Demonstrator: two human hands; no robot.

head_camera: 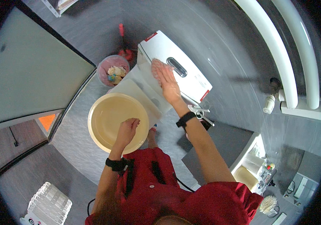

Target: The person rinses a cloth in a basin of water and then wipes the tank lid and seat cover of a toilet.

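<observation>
A cream-yellow plastic basin (95, 123) sits before me, in front of the white toilet (140, 90). Over its inside hovers my left hand (127, 130), fingers curled together, with no object visible in them. My right hand (167, 80) reaches to the front edge of the white toilet cistern (192, 80). Its fingers are outstretched and blurred, and they overlap the cistern top beside the oval flush button (176, 67). Whether the palm touches the surface is hard to tell. The cistern lid has red labels at two corners.
Left of the toilet stands a waste bin (100, 69) with crumpled paper, beside a red-handled brush (121, 29). A glass door (36, 67) bounds the left. White pipes (275, 50) run along the wall. At right are a grey-topped cabinet (219, 143) and paper rolls (253, 163).
</observation>
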